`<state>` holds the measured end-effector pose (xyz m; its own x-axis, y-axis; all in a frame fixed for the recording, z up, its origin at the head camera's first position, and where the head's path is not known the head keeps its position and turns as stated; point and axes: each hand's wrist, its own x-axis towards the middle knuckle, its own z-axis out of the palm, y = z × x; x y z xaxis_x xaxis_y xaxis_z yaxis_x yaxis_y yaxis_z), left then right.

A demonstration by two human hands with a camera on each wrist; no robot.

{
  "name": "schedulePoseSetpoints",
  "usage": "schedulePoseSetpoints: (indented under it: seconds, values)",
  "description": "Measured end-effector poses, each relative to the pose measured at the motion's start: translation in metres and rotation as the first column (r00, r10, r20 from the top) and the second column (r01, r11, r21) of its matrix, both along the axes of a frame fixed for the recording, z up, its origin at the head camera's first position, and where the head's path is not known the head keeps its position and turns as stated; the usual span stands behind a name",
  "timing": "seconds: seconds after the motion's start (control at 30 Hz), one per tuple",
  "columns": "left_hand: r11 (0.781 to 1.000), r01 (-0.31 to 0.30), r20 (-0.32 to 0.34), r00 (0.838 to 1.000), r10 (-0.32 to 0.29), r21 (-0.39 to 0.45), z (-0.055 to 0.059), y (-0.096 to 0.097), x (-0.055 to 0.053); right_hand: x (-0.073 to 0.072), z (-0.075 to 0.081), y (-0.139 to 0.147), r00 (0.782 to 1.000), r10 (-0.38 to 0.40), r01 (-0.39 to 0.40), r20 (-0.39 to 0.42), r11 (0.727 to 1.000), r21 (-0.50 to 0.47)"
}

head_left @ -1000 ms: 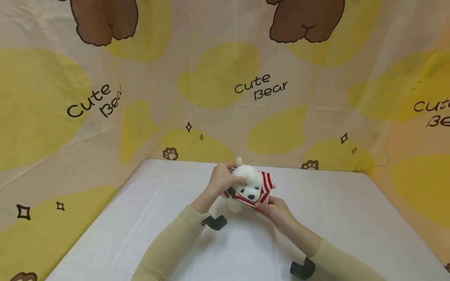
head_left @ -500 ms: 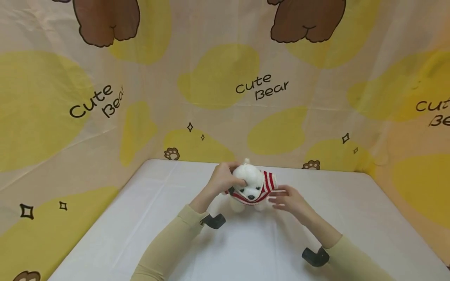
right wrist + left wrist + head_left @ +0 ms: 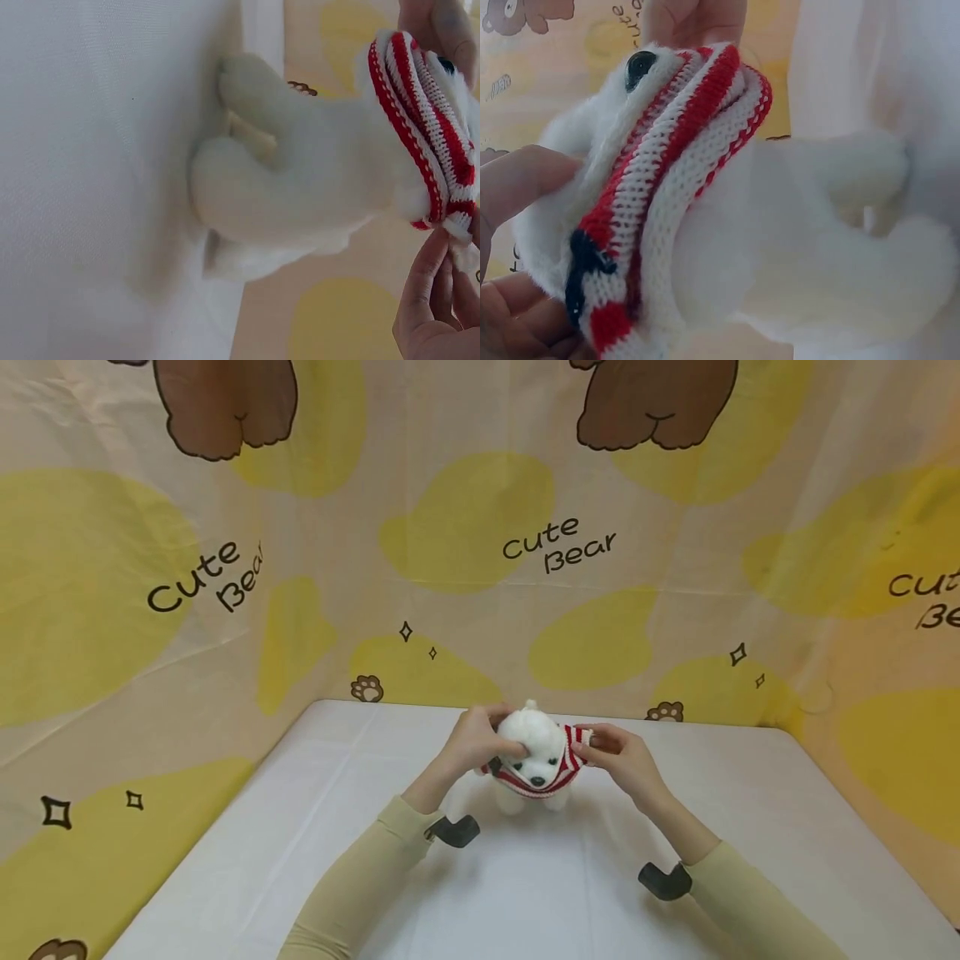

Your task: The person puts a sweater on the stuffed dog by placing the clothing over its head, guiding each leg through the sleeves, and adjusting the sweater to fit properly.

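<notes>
One white plush dog [image 3: 531, 728], standing on its feet near the worktop's [image 3: 540, 893] far edge, about midway between the two far corners; two dark eyes and one dark nose face the near edge. One striped knit garment [image 3: 660, 169], red and white, wraps the neck and frames the face; one dark patch shows at its side in the left wrist view. Two hands, both engaged: left hand [image 3: 471, 739] grips the dog's head, thumb across the front by one eye, fingers behind; right hand [image 3: 628, 767] pinches the knit's outer end between thumb and fingers. Two pale sleeves [image 3: 360, 877], two black wrist pieces [image 3: 456, 832], one at each cuff. Far corners rounded, both in sight; side edges spread apart toward the near side, near edge out of the picture. Narrow strip of worktop between dog and far edge; wide stretches reach the left and right edges, a deep one lies between the forearms. Patterned cloth [image 3: 465, 618] rises just beyond the far edge, "Cute Bear" lettered three times, the rightmost cut off.
</notes>
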<state>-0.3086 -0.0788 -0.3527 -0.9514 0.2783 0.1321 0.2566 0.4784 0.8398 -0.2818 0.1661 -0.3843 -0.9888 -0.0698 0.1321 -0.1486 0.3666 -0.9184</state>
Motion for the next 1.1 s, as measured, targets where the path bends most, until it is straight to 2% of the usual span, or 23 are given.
schedulePoseSetpoints:
  seconds: [0.1,0.23,0.43,0.67,0.83,1.1]
  values:
    - [1.0,0.007,0.0,1.0,-0.007,0.0,0.001,0.0,-0.001,-0.001,-0.002,0.002,1.0,0.008,-0.008,-0.021,1.0,0.016]
    - [1.0,0.017,0.011,1.0,-0.017,0.008,0.0,-0.002,-0.002,-0.001,-0.004,0.005,0.999,0.043,-0.043,-0.002,0.999,-0.01]
    - [0.998,0.033,0.024,0.999,-0.034,0.045,-0.001,-0.004,-0.004,0.0,-0.007,0.013,0.993,0.076,-0.074,0.088,0.997,-0.026]
    - [0.997,0.046,0.033,0.998,-0.048,0.063,-0.003,-0.005,-0.005,0.001,-0.014,0.018,0.973,0.117,-0.096,0.197,0.989,-0.11]
    - [0.997,0.036,0.046,0.998,-0.039,0.065,-0.003,-0.006,-0.004,0.001,-0.02,0.016,0.964,0.118,-0.093,0.239,0.989,-0.116]
    - [0.995,0.056,0.034,0.998,-0.059,0.088,-0.004,-0.003,-0.005,0.0,-0.033,0.007,0.956,0.086,-0.058,0.28,0.993,-0.106]
